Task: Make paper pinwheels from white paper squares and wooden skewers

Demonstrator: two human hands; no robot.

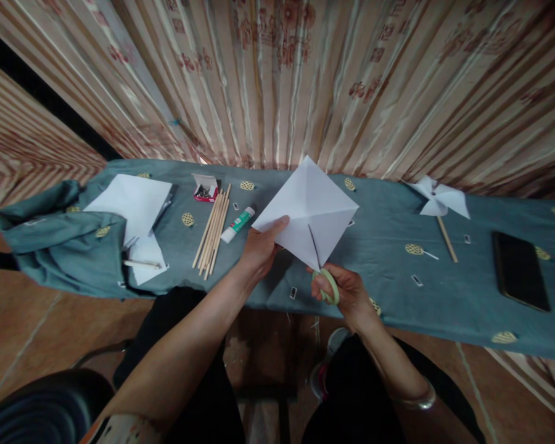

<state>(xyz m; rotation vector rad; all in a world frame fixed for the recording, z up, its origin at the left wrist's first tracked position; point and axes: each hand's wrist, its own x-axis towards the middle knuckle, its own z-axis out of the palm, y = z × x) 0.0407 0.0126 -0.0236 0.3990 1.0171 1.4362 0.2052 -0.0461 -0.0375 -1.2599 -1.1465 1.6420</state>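
My left hand [260, 248] grips a square of white paper [308, 203] by its left side, thumb on top and fingers underneath. Creases cross the sheet, which is held up with one corner toward me. In my right hand [345, 288] is a pair of scissors [330, 288] with pale green handles. Their dark blade lies along the paper from the near corner toward its middle. Right of my hands, a white paper pinwheel [435, 196] on a wooden stick lies on the cloth.
The bench has a green patterned cloth [383, 246]. Left lie a glue stick [238, 224], several wooden sticks [213, 231], a small red box [205, 188] of metal pieces, white paper sheets [134, 200] and a pen [141, 264]. A black phone [520, 270] lies right. Behind hangs a curtain [277, 80].
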